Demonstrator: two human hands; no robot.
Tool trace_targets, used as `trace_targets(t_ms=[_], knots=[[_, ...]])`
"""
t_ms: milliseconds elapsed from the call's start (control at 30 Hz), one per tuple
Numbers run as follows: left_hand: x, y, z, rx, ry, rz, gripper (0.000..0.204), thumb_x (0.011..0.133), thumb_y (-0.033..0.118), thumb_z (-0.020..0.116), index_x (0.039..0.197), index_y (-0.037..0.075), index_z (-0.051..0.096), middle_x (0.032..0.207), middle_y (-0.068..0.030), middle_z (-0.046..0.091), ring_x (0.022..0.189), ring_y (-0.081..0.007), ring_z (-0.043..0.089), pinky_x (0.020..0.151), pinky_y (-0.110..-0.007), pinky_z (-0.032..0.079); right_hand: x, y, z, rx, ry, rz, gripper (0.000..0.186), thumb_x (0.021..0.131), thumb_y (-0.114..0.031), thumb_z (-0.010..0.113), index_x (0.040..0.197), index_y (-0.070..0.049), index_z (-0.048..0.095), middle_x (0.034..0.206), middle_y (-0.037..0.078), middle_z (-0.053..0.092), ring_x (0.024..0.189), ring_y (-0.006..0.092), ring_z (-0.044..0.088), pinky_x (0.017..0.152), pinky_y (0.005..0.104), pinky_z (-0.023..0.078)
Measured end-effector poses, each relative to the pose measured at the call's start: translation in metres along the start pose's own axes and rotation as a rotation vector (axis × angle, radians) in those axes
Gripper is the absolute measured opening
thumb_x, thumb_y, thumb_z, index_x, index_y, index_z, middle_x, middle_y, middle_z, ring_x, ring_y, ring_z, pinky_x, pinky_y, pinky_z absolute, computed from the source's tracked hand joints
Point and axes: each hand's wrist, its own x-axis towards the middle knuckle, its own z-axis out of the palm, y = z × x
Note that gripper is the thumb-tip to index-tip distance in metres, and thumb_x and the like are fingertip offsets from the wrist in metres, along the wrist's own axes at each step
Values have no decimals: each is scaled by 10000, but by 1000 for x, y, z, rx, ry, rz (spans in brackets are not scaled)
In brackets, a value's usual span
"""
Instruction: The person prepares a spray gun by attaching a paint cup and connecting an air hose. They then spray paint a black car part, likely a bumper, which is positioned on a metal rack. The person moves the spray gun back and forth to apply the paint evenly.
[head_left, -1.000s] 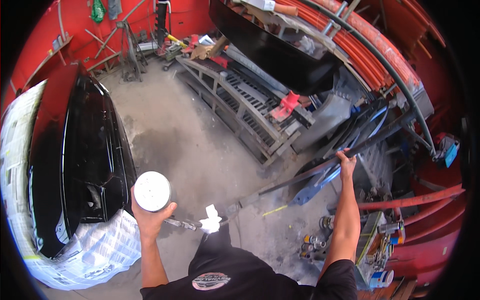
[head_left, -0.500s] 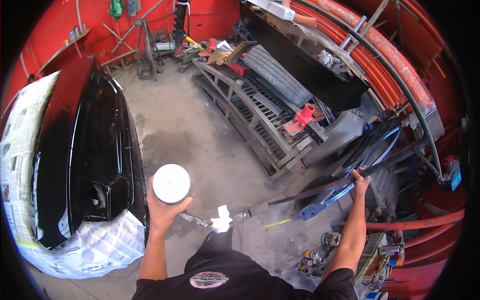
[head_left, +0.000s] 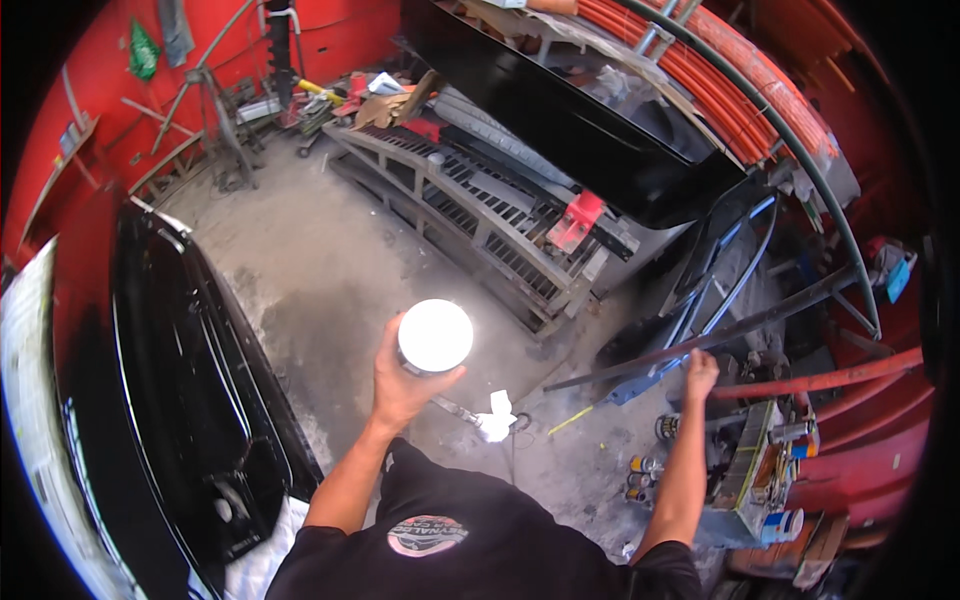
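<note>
My left hand [head_left: 398, 380] is raised in front of me and grips a round container with a bright white lid [head_left: 434, 336]. My right hand [head_left: 700, 372] reaches out to the right and rests on a long dark metal bar [head_left: 720, 334] that slants across a blue panel [head_left: 700, 300]. A small white crumpled piece [head_left: 496, 420] lies on the concrete floor [head_left: 310, 270] between my arms, next to a thin metal tool.
A glossy black car body panel [head_left: 190, 400] with masking paper lies at left. A metal ramp frame [head_left: 480, 220] with a red bracket [head_left: 575, 220] stands ahead. Another black panel [head_left: 570, 130] rests on orange racks. Cans and clutter [head_left: 760, 470] sit at right. Red walls surround.
My left hand has lifted the white-lidded container higher and more to the centre. My right hand has slid lower along the dark bar as the view shifted.
</note>
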Motion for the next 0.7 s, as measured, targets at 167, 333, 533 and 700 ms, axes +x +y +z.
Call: trace_targets(t_ms=[167, 333, 533, 700], knots=[[61, -21, -9, 46, -196, 42, 826, 681, 31, 961, 1392, 70, 543, 1320, -70, 617, 1220, -199, 642, 1041, -370, 553, -162, -233, 70, 458, -601, 116, 407, 970, -274, 753, 1250, 18, 715, 1201, 127, 731, 1131, 216, 668, 1014, 350, 511], [104, -43, 8, -6, -422, 8, 844, 685, 51, 963, 1408, 80, 529, 1296, -61, 628, 1241, -188, 623, 1040, -372, 535, -200, -378, 87, 670, -1040, 107, 1005, 834, -576, 815, 1596, -41, 437, 1515, 203, 577, 1470, 351, 484, 1210, 462, 366], [128, -42, 42, -53, -536, -21, 830, 684, 138, 977, 1395, 46, 558, 1320, -83, 630, 1260, -217, 624, 1052, -397, 532, -202, -396, 79, 770, -1058, 325, 1091, 767, -543, 891, 1604, -32, 411, 1542, 232, 545, 1452, 379, 504, 1189, 490, 406], [125, -33, 78, -137, -623, -1, 855, 687, 144, 979, 1418, 57, 544, 1323, -69, 634, 1273, -214, 616, 1057, -395, 531, -208, -389, 83, 540, -940, 191, 854, 832, -351, 874, 1517, -3, 500, 1432, 234, 623, 1262, 374, 645, 1048, 462, 508]])
